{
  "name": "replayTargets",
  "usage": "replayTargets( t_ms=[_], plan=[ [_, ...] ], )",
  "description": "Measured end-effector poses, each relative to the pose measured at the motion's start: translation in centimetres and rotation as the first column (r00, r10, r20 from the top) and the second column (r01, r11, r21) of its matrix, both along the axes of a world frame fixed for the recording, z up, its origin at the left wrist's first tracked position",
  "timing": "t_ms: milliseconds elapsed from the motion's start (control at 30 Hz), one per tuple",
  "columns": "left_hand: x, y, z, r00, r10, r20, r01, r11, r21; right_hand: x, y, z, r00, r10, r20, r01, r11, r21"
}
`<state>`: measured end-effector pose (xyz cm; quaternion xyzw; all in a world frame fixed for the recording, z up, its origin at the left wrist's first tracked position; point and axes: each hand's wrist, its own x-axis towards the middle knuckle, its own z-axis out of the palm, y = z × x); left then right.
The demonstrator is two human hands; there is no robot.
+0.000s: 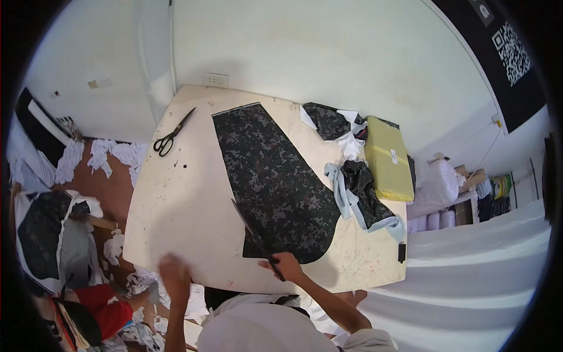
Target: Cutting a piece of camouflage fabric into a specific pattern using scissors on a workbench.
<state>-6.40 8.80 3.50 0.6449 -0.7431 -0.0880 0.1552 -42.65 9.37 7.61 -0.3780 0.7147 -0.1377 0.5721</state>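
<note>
A large cut piece of dark pixel-camouflage fabric (pixel 274 176) lies flat across the middle of the table (pixel 170 223). My right hand (pixel 285 267) grips a pair of dark scissors (pixel 253 232) at the fabric's near left edge. Their blades reach up and left over the cloth. My left hand (pixel 175 271), smeared by motion, hovers by the table's near left edge, apart from the fabric; its fingers cannot be made out. A second pair of black scissors (pixel 175 134) rests at the far left of the table.
Along the table's right side lie a yellow wrapped package (pixel 388 161), camouflage scraps with white cloth (pixel 333 122) and a dark bundle with light blue strips (pixel 365 193). A small black object (pixel 402 253) sits at the right edge. White scraps (pixel 114 157) litter the floor at left.
</note>
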Motion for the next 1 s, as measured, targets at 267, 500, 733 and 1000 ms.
replayTargets(
  t_ms=[267,500,733,1000],
  plan=[
    [-16.0,-11.3,-0.4,0.960,-0.279,-0.020,0.276,0.934,0.226,-1.1,7.8,1.0,0.942,-0.255,-0.219,0.190,0.942,-0.277],
    [-36.2,-30.8,1.0,0.591,-0.802,0.089,0.799,0.597,0.077,-3.6,9.9,1.2,0.821,-0.523,-0.229,0.468,0.846,-0.254],
    [-53.9,-31.4,13.8,0.158,-0.416,-0.895,0.858,0.507,-0.083,-3.6,12.7,-0.1,0.483,-0.856,-0.183,0.806,0.516,-0.289],
    [-61.4,-28.3,10.4,0.339,-0.351,-0.873,0.879,0.448,0.161,-4.4,13.3,-3.6,0.172,-0.975,-0.143,0.868,0.219,-0.446]
  ],
)
